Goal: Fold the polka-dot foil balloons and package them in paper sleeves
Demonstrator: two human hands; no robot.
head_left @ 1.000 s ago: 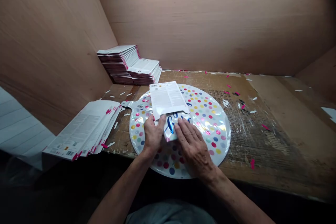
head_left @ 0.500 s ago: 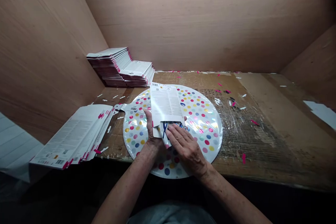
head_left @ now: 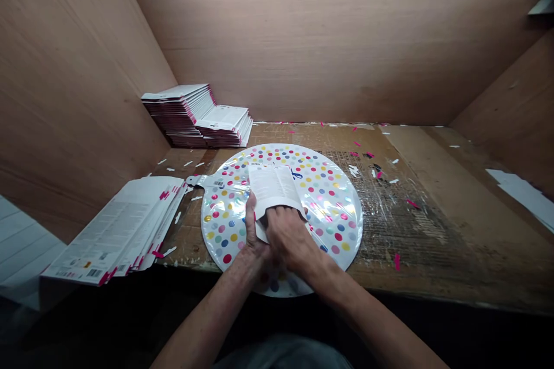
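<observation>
My left hand (head_left: 253, 225) grips a white printed paper envelope (head_left: 277, 187) from beneath, its thumb along the left edge. The envelope's open end faces me and bulges wide. My right hand (head_left: 289, 236) has its fingers inside that opening, so the fingertips and whatever they touch are hidden. Under both hands lies a flat, round foil balloon (head_left: 341, 202) with coloured dots, its tail pointing left. A small loop of blue ribbon (head_left: 296, 174) shows by the envelope's upper right edge.
A fan of similar envelopes (head_left: 116, 225) overhangs the table's front left edge. Stacked envelopes (head_left: 173, 115) stand at the back left against the wooden wall (head_left: 303, 40). Pink and white paper scraps (head_left: 354, 170) litter the cardboard-covered table (head_left: 433, 184). White sheets (head_left: 523, 190) lie at the right.
My right hand has pushed its fingers into the envelope. The folded foil piece with blue ribbon that stuck out of the opening is now out of sight inside. The envelope has come slightly nearer.
</observation>
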